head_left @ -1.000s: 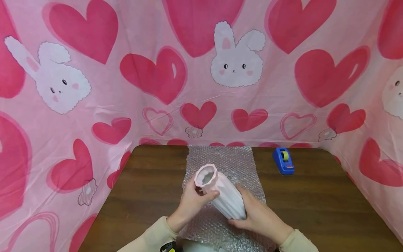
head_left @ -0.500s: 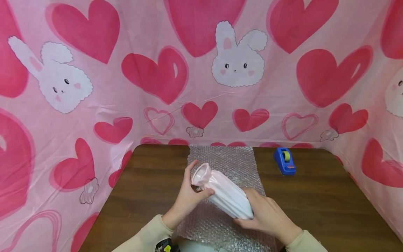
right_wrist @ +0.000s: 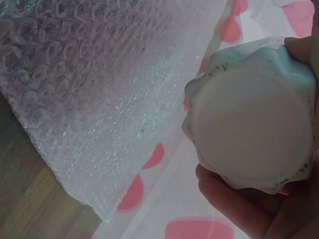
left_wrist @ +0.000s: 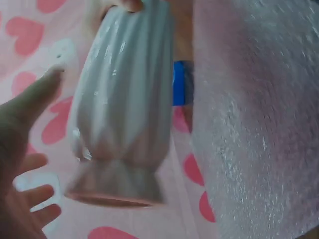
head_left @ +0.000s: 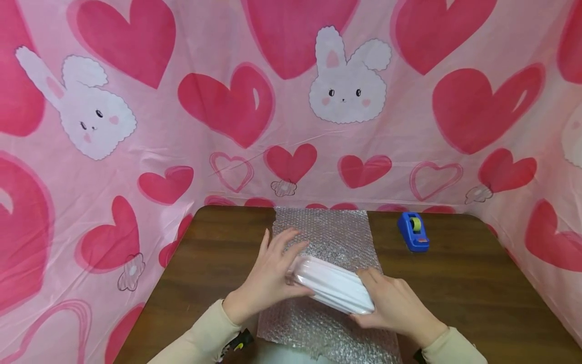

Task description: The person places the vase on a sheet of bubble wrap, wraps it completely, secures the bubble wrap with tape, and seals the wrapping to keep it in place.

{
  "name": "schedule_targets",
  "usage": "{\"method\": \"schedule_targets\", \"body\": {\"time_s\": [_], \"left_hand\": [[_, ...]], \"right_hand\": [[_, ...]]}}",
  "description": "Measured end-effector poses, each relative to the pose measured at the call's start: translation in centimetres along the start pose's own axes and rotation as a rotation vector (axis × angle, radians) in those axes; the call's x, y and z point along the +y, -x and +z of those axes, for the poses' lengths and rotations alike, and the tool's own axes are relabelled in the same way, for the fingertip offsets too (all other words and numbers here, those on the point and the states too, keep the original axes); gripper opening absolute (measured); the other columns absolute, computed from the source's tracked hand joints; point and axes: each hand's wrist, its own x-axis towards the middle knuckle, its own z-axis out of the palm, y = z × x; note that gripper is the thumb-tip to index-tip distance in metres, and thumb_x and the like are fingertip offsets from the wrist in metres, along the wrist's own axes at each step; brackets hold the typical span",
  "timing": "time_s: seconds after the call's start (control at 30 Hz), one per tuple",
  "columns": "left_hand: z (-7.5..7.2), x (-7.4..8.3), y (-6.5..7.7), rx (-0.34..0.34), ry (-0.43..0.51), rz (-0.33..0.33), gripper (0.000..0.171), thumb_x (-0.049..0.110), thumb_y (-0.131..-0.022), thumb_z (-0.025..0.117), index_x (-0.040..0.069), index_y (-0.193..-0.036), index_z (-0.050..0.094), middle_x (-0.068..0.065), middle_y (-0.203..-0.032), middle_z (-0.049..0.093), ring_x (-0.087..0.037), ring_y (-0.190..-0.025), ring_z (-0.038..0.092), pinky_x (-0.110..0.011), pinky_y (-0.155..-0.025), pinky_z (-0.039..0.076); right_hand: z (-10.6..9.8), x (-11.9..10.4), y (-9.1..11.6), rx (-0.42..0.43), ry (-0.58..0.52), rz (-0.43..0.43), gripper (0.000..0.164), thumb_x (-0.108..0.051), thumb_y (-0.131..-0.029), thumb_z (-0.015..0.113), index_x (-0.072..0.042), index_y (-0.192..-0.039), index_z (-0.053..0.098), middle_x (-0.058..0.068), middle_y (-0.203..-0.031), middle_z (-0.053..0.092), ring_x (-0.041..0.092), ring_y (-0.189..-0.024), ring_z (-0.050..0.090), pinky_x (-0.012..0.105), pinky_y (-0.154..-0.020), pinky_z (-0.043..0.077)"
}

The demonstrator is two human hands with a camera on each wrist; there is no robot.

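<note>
A fluted white vase [head_left: 336, 285] with a pinkish neck lies tilted over the bubble wrap [head_left: 325, 230], its mouth end toward the left. My right hand [head_left: 402, 306] grips it around the base; the right wrist view looks straight at the scalloped, flat bottom of the vase [right_wrist: 251, 124]. Around the neck end, my left hand [head_left: 273, 273] has its fingers extended and spread. The left wrist view shows those fingers [left_wrist: 42, 199] beside the flared neck of the vase [left_wrist: 122, 114], with a gap between. In the head view the left hand hides the mouth.
A blue tape dispenser [head_left: 414, 232] with yellowish tape stands at the back right of the brown wooden table [head_left: 473, 288]. Pink heart-and-rabbit cloth [head_left: 291, 121] rises behind and at both sides. Something pale [head_left: 282, 354] shows at the front edge below the wrap.
The vase has turned flatter, its mouth swinging out of the head view. My left hand has let go of the neck and spread its fingers; my right hand keeps hold of the base.
</note>
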Motion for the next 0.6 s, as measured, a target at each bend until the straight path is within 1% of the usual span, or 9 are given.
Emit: {"method": "schedule_targets", "body": {"time_s": [0.03,0.07,0.1,0.2,0.3,0.37,0.43,0.5,0.6], "left_hand": [[0.1,0.1,0.0,-0.043,-0.087,0.042,0.103,0.057,-0.061,0.096,0.011,-0.144,0.055,-0.016,-0.149,0.049,-0.034,-0.143,0.044,-0.076,-0.115,0.019],[0.2,0.2,0.1,-0.091,-0.156,0.07,0.107,0.063,-0.06,0.094,0.012,-0.146,0.054,-0.016,-0.149,0.049,-0.035,-0.142,0.044,-0.077,-0.113,0.021],[0.4,0.3,0.2,-0.138,-0.206,0.088,0.111,0.067,-0.06,0.092,0.013,-0.148,0.053,-0.015,-0.149,0.049,-0.034,-0.142,0.044,-0.078,-0.113,0.022],[1.0,0.5,0.6,-0.261,-0.282,0.099,0.113,0.071,-0.062,0.088,0.015,-0.152,0.05,-0.011,-0.147,0.054,-0.03,-0.138,0.049,-0.075,-0.113,0.026],[1.5,0.6,1.0,-0.351,-0.303,0.078,0.113,0.07,-0.063,0.088,0.016,-0.154,0.047,-0.006,-0.143,0.057,-0.026,-0.134,0.053,-0.071,-0.113,0.03],[1.7,0.7,1.2,-0.386,-0.323,0.07,0.112,0.069,-0.064,0.088,0.016,-0.154,0.047,-0.004,-0.141,0.059,-0.024,-0.132,0.055,-0.069,-0.113,0.033],[1.9,0.8,1.5,-0.404,-0.344,0.072,0.11,0.068,-0.064,0.089,0.016,-0.152,0.049,-0.002,-0.137,0.062,-0.023,-0.127,0.057,-0.065,-0.111,0.037],[2.1,0.9,1.7,-0.414,-0.36,0.079,0.105,0.067,-0.066,0.089,0.016,-0.15,0.052,-0.001,-0.133,0.064,-0.022,-0.123,0.059,-0.058,-0.108,0.043],[2.3,1.0,2.0,-0.433,-0.355,0.08,0.096,0.064,-0.07,0.088,0.015,-0.146,0.055,0.0,-0.129,0.065,-0.02,-0.118,0.061,-0.048,-0.103,0.048]], "right_hand": [[0.1,0.0,0.0,0.0,0.009,-0.012,0.08,-0.057,-0.058,0.091,-0.008,-0.116,0.065,-0.004,-0.095,0.063,0.001,-0.065,0.053,0.024,-0.05,0.047],[0.1,0.0,0.0,-0.001,0.014,-0.025,0.08,-0.057,-0.058,0.091,-0.008,-0.116,0.065,-0.003,-0.095,0.063,0.001,-0.065,0.052,0.025,-0.05,0.046],[0.1,0.0,0.0,-0.003,0.018,-0.035,0.08,-0.057,-0.059,0.09,-0.007,-0.115,0.065,-0.003,-0.094,0.063,0.002,-0.064,0.052,0.025,-0.05,0.046],[0.3,0.0,0.0,-0.016,0.029,-0.056,0.079,-0.059,-0.061,0.089,-0.006,-0.115,0.065,-0.003,-0.092,0.06,0.003,-0.062,0.05,0.025,-0.049,0.046],[0.6,-0.1,0.1,-0.027,0.03,-0.068,0.079,-0.06,-0.061,0.089,-0.007,-0.115,0.065,-0.004,-0.09,0.058,0.002,-0.061,0.048,0.023,-0.048,0.044],[0.8,-0.1,0.2,-0.029,0.034,-0.076,0.08,-0.06,-0.059,0.089,-0.008,-0.115,0.065,-0.005,-0.09,0.058,0.001,-0.061,0.047,0.022,-0.048,0.043],[0.9,-0.1,0.4,-0.027,0.044,-0.085,0.08,-0.061,-0.058,0.089,-0.008,-0.114,0.066,-0.005,-0.09,0.058,0.0,-0.062,0.047,0.021,-0.048,0.043],[1.1,-0.1,0.6,-0.025,0.053,-0.091,0.081,-0.061,-0.057,0.089,-0.009,-0.113,0.066,-0.006,-0.09,0.058,0.001,-0.062,0.047,0.022,-0.047,0.043],[1.3,-0.1,0.8,-0.019,0.069,-0.111,0.08,-0.063,-0.055,0.089,-0.01,-0.111,0.066,-0.006,-0.088,0.057,0.001,-0.061,0.047,0.022,-0.047,0.043]]}}
